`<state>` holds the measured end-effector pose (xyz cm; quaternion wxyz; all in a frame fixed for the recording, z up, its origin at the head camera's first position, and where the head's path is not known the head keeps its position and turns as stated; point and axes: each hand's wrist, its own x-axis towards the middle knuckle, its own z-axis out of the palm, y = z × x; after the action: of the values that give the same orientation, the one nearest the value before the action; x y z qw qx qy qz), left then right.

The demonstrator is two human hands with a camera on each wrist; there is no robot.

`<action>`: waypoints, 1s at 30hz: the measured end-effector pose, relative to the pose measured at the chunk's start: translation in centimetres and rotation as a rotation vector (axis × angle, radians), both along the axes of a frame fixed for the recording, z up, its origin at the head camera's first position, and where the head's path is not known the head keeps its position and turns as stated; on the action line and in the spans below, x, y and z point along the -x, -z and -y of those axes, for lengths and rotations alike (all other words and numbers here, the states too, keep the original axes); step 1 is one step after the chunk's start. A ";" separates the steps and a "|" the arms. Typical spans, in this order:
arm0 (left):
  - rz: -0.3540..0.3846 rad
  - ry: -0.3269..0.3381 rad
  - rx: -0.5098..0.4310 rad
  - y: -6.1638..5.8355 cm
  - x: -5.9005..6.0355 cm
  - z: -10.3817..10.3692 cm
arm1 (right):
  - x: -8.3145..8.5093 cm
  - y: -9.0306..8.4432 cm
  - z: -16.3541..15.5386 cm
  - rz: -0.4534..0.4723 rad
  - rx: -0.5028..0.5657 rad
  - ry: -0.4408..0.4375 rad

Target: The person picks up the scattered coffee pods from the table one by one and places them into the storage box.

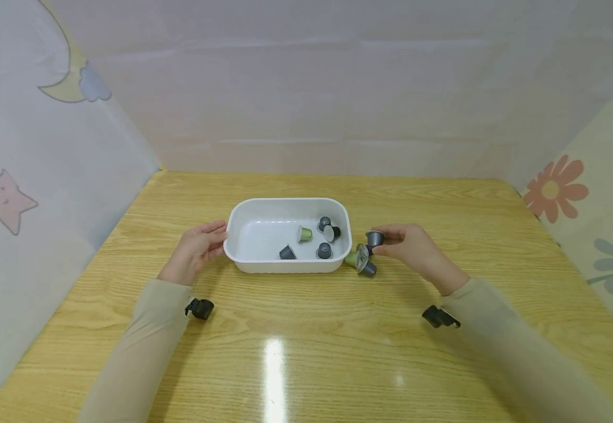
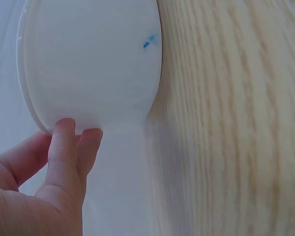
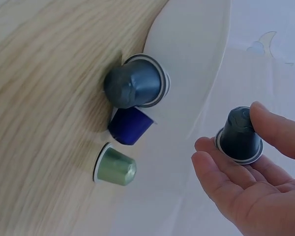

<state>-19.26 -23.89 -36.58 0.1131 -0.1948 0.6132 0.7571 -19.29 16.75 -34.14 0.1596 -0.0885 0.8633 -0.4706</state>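
Observation:
A white rectangular tray (image 1: 243, 220) sits mid-table with several coffee capsules inside, grey ones and a green one (image 1: 304, 234). My left hand (image 1: 201, 247) rests against the tray's left end, fingertips (image 2: 64, 132) touching its outer wall (image 2: 88, 64). My right hand (image 1: 398, 241) pinches a grey capsule (image 1: 374, 238) (image 3: 239, 135) between thumb and fingers, just right of the tray. On the table beside the tray lie a grey capsule (image 3: 135, 83), a dark blue one (image 3: 130, 127) and a green one (image 3: 115, 166).
The wooden table (image 1: 306, 329) is enclosed by pale fabric walls with star, moon and flower prints. Small black wrist-camera mounts (image 1: 199, 308) show under both sleeves.

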 end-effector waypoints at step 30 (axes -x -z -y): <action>0.011 -0.009 -0.025 0.0 0.2 0.0 | 1.1 -0.1 4.6 0.025 0.189 0.020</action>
<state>-19.44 -23.91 -36.62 0.1155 -0.2003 0.6023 0.7641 -20.35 12.12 -34.06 0.1567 -0.0888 0.8139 -0.5524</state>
